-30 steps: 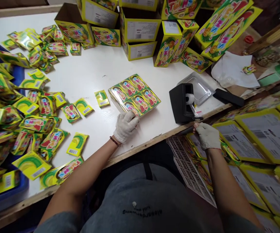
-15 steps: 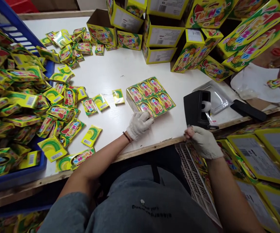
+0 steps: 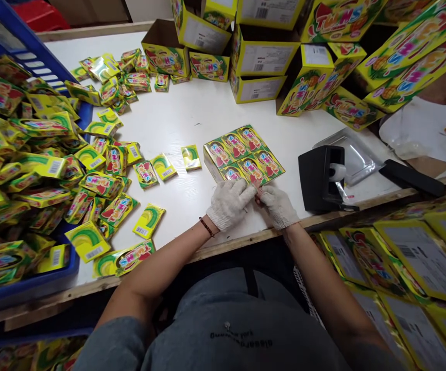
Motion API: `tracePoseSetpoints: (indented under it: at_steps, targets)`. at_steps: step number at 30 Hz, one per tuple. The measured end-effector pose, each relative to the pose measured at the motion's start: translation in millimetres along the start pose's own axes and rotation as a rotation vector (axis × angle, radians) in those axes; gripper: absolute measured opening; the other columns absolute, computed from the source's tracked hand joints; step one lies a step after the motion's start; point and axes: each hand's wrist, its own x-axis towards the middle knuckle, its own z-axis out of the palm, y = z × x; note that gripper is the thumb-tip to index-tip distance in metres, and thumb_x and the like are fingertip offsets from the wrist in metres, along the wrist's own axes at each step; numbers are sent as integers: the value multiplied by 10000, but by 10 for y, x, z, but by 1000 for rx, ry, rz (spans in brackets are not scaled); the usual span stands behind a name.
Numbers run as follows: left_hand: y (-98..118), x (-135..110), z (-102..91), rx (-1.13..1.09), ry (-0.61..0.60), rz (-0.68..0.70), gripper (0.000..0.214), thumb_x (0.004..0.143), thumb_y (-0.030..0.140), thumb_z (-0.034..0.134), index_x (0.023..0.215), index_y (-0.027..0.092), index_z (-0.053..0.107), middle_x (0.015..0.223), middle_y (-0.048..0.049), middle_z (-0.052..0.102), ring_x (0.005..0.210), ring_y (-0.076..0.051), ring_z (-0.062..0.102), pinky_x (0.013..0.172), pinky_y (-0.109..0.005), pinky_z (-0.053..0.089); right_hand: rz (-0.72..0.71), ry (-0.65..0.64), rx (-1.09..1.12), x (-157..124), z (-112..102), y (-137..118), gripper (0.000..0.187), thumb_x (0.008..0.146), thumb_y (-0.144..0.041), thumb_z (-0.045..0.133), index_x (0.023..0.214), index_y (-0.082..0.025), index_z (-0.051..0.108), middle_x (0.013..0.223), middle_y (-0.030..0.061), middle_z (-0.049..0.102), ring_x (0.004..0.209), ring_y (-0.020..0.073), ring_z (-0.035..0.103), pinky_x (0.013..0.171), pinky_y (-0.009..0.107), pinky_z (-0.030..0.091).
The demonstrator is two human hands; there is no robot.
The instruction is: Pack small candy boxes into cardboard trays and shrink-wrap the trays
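Note:
A block of small yellow-green cartons [image 3: 241, 149], printed with watermelon slices and colourful lettering, lies on the white table, its top faces in two rows. My left hand [image 3: 231, 205], in a white knitted glove, has its fingers curled against the near edge of this block. Close beside it, my gloved right hand [image 3: 278, 206] is closed, its bare fingertips pinched together at the same edge. Whatever is between those fingertips is too small or hidden to name. To the right stands a black tape dispenser [image 3: 319, 178] with a roll in it.
Loose small cartons [image 3: 107, 183] spread across the left of the table and fill a blue crate [image 3: 72, 257]. Open display boxes [image 3: 263, 56] are stacked along the back. A clear plastic tray [image 3: 346, 149] lies behind the dispenser, and more boxes [image 3: 412, 257] stand below right.
My right hand has moved left from beside the tape dispenser to the near edge of the carton block, meeting my left hand. The block stays in about the same place.

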Motion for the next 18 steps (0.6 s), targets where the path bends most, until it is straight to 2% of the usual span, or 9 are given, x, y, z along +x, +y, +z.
tracePoseSetpoints:
  at_steps: [2,4,7,9,11,15,17,18]
  targets:
    - [77,40,-103,38,-43,-12,314,1002,198,610,1286,202,743,1095,-144,732,1009,-314,668,804,-434,441,35,-11,-11,30,18,17,611,909,-823,509,634,-278,523,662,67,646,656,203,550,651,346,485]
    - [125,92,-152,40,-32,-38,223,1050,259,591,1180,194,761,1046,-144,731,1006,-323,672,798,-441,429,72,10,-50,67,48,44,536,906,-729,569,625,-275,525,646,60,617,665,207,531,658,354,444]
    - [131,204,-104,13,-5,-79,269,1105,370,564,1071,197,767,973,-135,730,986,-331,671,803,-448,417,129,44,-116,81,85,102,445,814,-578,703,559,-275,500,576,36,542,645,203,479,647,362,359]
    - [120,285,-16,9,-3,-102,281,1118,382,563,1066,205,775,946,-125,733,974,-329,671,811,-447,414,159,57,-137,50,50,146,428,748,-534,763,533,-276,498,543,20,508,630,193,456,644,365,328]
    - [129,335,76,8,9,-130,255,1121,311,553,1086,208,783,932,-116,736,952,-319,670,810,-443,409,178,106,-137,15,-72,183,411,742,-555,765,559,-276,524,558,15,522,646,196,468,659,367,340]
    - [171,272,178,10,53,-132,286,1107,179,507,1107,218,790,939,-107,741,917,-294,669,787,-427,410,200,348,-72,101,-459,194,411,820,-672,663,758,-286,539,734,43,611,821,253,573,763,390,442]
    - [92,206,175,-38,84,-78,230,1083,206,553,1079,225,782,952,-95,742,911,-276,675,791,-416,442,217,403,22,206,-557,162,469,822,-731,662,882,-290,517,809,46,632,863,268,616,769,402,487]
    - [0,188,158,-98,123,-60,188,1072,255,588,1065,223,773,971,-93,742,921,-268,682,807,-413,472,232,391,84,246,-554,141,516,817,-769,666,931,-293,503,826,39,632,839,263,633,740,399,503]
